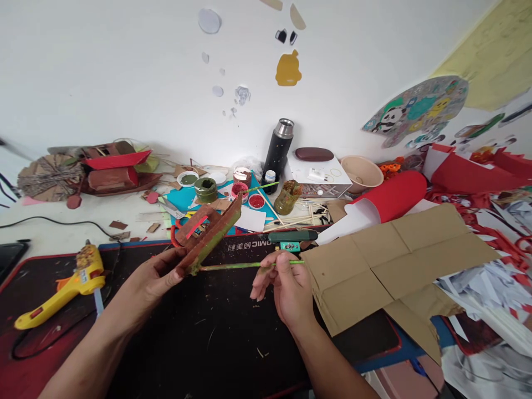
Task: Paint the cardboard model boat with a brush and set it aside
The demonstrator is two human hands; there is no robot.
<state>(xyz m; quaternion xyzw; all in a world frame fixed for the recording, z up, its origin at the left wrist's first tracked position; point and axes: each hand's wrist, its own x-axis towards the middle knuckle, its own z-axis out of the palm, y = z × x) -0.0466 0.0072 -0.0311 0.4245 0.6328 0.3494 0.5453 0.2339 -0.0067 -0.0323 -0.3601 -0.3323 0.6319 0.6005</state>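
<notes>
Glue gun (62,291), yellow, lies at the lower left of the frame on the dark desk mat (199,338), untouched. Right of it, near the centre, the left hand (155,277) curls shut around the low end of a small cardboard boat model (208,235), brown with a green-painted side, held tilted above the mat with its far end rising toward the paint pots (205,189) behind. A thin green stick (245,266) runs level from the model's lower end to the right hand (286,285), which pinches the stick's far end between thumb and fingertips, the other fingers loosely bent. Further right, flattened brown cardboard (394,260) overlaps the mat's edge, with red paper rolls (394,197) beyond it. By the look of it, the step in hand is fitting the stick to the boat; the next move would call for a steady left hold and fine aim with the stick's tip.
</notes>
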